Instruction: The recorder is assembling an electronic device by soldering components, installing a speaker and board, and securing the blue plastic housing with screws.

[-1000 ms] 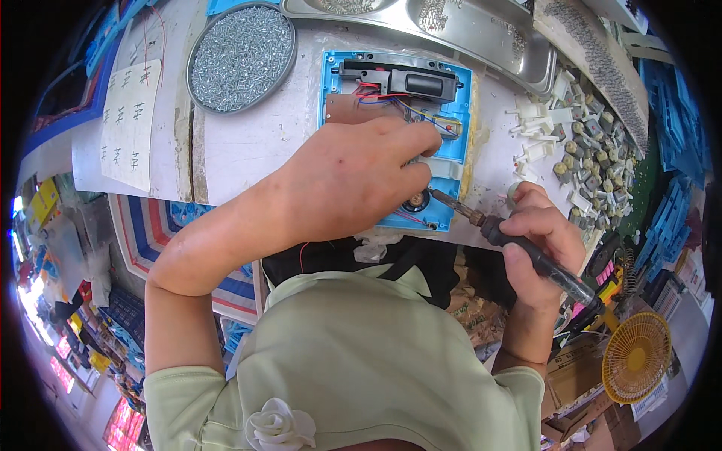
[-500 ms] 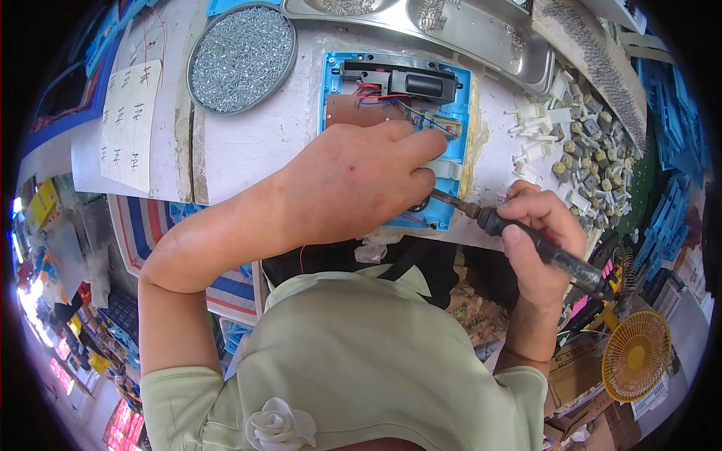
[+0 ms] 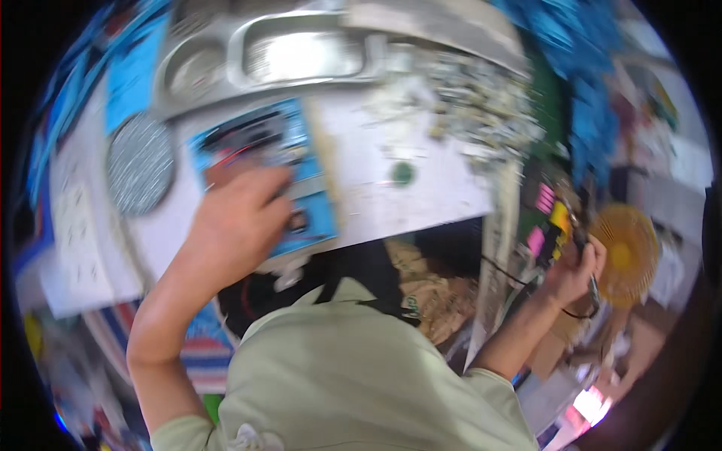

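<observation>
left hand [image 3: 239,218]: flat, fingers spread, pressing blue board [image 3: 301,177]
right hand [image 3: 573,272]: off surface [image 3: 406,203], fingers gripping iron [image 3: 583,244]
progress: soldering paused, board unfinished

Left hand [image 3: 239,218] on blue board [image 3: 301,161]

White paper sheet [image 3: 75,225] with rows of marks lies flat at the far left of my surface [image 3: 421,188], rectangular, blurred. Blue sheet [image 3: 131,75] sits above it near the top left edge. Small pink [image 3: 543,199] and yellow [image 3: 560,218] labels off the right edge, near my right hand [image 3: 575,270]. No screens.
</observation>
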The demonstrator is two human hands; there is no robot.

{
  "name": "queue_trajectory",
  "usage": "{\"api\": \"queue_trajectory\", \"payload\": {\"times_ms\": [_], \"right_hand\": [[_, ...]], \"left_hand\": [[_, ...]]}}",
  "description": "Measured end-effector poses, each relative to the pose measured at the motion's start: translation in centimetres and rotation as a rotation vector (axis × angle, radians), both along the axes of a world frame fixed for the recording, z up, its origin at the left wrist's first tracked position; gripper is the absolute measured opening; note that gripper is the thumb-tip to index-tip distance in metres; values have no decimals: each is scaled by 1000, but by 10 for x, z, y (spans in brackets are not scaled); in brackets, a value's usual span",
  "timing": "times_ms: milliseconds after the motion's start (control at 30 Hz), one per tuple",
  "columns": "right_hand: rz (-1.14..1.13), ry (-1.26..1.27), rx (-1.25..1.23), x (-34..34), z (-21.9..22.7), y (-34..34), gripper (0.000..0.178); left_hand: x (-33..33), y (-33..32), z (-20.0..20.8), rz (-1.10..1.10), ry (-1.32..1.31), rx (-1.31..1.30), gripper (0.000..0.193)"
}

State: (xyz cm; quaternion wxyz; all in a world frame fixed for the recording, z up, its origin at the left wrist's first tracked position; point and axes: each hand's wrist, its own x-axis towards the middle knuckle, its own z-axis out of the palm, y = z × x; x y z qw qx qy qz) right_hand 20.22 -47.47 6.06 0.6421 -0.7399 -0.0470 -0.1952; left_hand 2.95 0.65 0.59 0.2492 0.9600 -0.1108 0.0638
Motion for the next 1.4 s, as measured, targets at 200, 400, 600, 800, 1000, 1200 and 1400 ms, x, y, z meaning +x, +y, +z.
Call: {"api": "queue_trajectory", "payload": {"times_ms": [200,400,600,800,1000,1200,1400], "right_hand": [[-363,-197,-19,-9,15,-56,9],[-391,-104,-396,30,-10,-44,14],[-251,343,215,36,-54,-55,32],[227,256,-429,-80,-60,137,35],[831,-325,-701,-93,-60,283,24],[735,-279,-738,-49,-56,304,19],[797,-77,-995,-28,-41,328,26]], "left_hand": [[4,-7,11,-16,-5,-5,20],[0,-3,6,-27,-37,-31,21],[-12,12,-3,-12,-61,-106,28],[-25,18,-5,198,-101,-445,42],[-27,9,-12,229,-239,-395,30],[-14,5,-7,283,-340,-199,33],[5,5,-5,302,-389,-105,31]]}}
